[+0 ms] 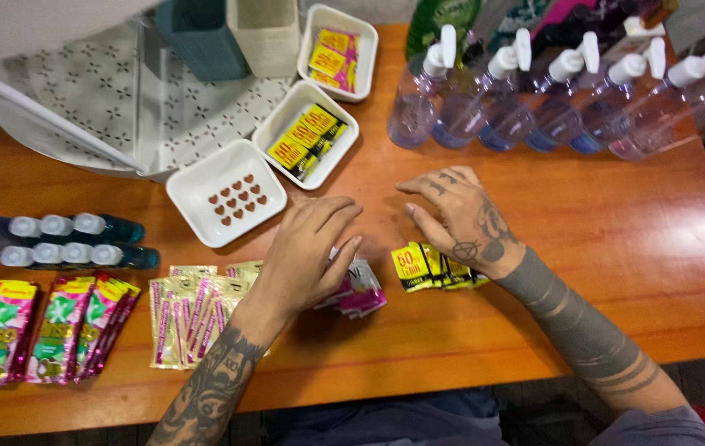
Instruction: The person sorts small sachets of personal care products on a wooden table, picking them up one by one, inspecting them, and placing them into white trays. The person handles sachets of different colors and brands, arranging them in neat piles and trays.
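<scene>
Orange table (600, 248) — yellow sachets (431, 268), pink sachets (360, 293)

bare table (617, 239) right of the hands — pump bottles (567, 91) block behind, white trays (226, 192) left.

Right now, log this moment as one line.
left hand: resting on pink sachets | right hand: fingertips on table, above yellow sachets | empty white tray beside left hand

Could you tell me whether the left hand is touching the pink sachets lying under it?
Touching. The head view shows the left hand lying on the pink sachets, its fingers curled over their top edge with no gap visible.
</scene>
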